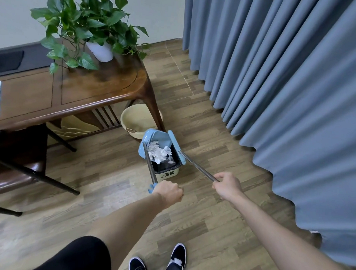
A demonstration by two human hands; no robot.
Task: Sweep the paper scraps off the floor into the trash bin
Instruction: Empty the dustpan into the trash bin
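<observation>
A small cream trash bin [168,173] with a black liner stands on the wood floor. Tilted over its mouth is a light blue dustpan [155,137], and white paper scraps [159,152] slide from it into the bin. My left hand [167,191] is shut on the dustpan's metal handle [150,166]. My right hand [228,186] grips the metal pole of a blue broom [176,145], whose head rests against the dustpan's right side above the bin.
A dark wooden table [89,90] with a potted plant [90,27] stands at the left. A cream basin [139,121] sits beside its leg, behind the bin. Blue-grey curtains [287,78] hang along the right. My feet [157,262] are below.
</observation>
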